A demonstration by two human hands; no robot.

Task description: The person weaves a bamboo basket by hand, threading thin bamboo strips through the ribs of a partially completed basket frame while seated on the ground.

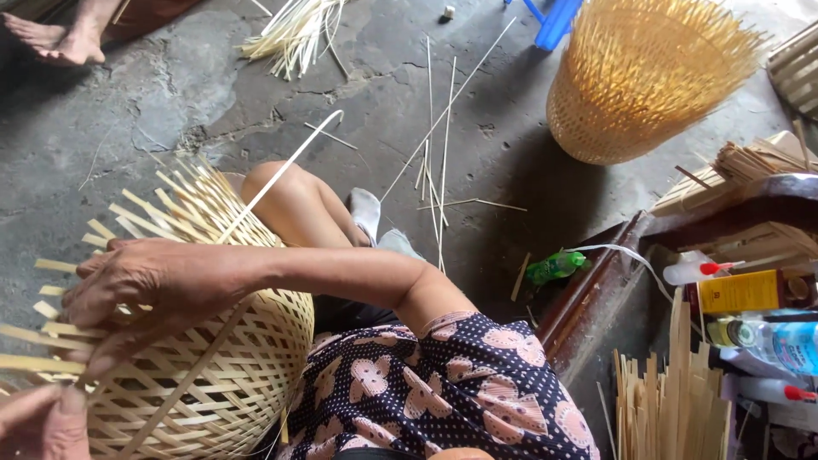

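A half-woven bamboo basket (230,366) lies on its side against my lap, with loose strip ends fanning out to the left. My right hand (145,290) reaches across it, its fingers curled down over the fanned strips near the rim. A long thin bamboo strip (281,170) runs diagonally from above my knee, under that hand and across the weave. My left hand (38,422) shows only partly at the bottom left corner, with its thumb pinched against strip ends at the basket's edge.
A tall finished basket (639,77) stands at the upper right on the concrete floor. Loose strips (294,34) lie scattered ahead. Cut bamboo bundles (669,400), bottles (767,341) and a green bottle (554,267) crowd the right. Another person's bare foot (55,38) is at the top left.
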